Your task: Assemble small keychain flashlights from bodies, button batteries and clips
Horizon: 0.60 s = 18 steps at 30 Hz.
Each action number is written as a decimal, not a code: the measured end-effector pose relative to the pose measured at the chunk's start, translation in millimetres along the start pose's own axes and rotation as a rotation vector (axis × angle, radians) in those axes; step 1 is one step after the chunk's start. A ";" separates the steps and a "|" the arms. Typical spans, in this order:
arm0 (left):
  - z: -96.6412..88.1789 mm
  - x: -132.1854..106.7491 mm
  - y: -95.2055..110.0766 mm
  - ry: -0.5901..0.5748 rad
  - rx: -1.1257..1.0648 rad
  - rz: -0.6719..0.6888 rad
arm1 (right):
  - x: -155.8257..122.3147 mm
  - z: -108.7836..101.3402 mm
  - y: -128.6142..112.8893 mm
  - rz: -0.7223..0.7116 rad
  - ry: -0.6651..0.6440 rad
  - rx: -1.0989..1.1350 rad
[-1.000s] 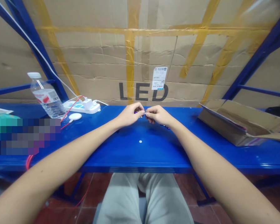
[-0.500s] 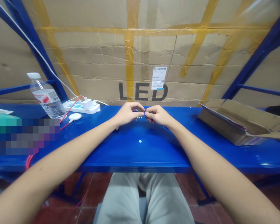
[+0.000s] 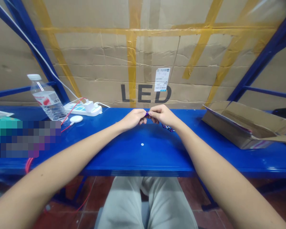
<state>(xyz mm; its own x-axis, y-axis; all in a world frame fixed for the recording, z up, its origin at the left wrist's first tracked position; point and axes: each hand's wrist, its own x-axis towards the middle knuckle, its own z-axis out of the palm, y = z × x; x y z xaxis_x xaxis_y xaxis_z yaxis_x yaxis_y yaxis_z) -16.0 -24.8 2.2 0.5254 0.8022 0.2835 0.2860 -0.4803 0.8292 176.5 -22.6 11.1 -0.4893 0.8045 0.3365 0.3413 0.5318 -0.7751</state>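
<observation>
Both hands meet above the far middle of the blue bench (image 3: 143, 159). My left hand (image 3: 132, 118) and my right hand (image 3: 162, 115) are both closed in a pinch on one small purple item (image 3: 146, 114) held between their fingertips; its shape is too small to make out. Under my right wrist lie a few small purple pieces (image 3: 168, 128) on the bench top.
A water bottle (image 3: 47, 100), a white power strip (image 3: 84, 108) with red and white cables, and a white round puck (image 3: 76, 119) stand at the left. An open cardboard box (image 3: 245, 125) lies at the right. A cardboard wall marked LED backs the bench.
Both hands have shifted slightly, fingertips now pressed closer together round the small purple item. The purple pieces under my right wrist show more.
</observation>
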 end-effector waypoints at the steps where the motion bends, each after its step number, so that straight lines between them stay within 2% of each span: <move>1: -1.8 -0.1 2.7 0.007 0.019 -0.006 | -0.2 -0.5 -0.7 0.001 -0.004 -0.016; 5: -8.0 -2.2 10.5 0.017 0.072 -0.026 | -0.8 -1.3 -0.1 0.010 -0.051 -0.072; 9: -8.3 -4.0 10.1 0.027 0.066 -0.050 | -1.5 -1.1 1.4 -0.008 -0.082 -0.130; 13: -6.2 -3.5 5.4 0.059 0.174 0.073 | -2.0 -0.2 0.0 0.004 -0.068 -0.104; 18: -4.3 -5.5 3.1 0.142 0.392 0.222 | -1.1 1.7 0.2 0.042 -0.048 0.035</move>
<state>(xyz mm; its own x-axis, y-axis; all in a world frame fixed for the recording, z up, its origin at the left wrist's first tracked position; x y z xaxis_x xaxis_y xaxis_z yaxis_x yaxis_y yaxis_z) -21.5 -29.1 5.3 0.5013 0.6923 0.5190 0.4743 -0.7216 0.5044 175.7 -23.9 9.7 -0.5137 0.8118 0.2776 0.3349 0.4876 -0.8063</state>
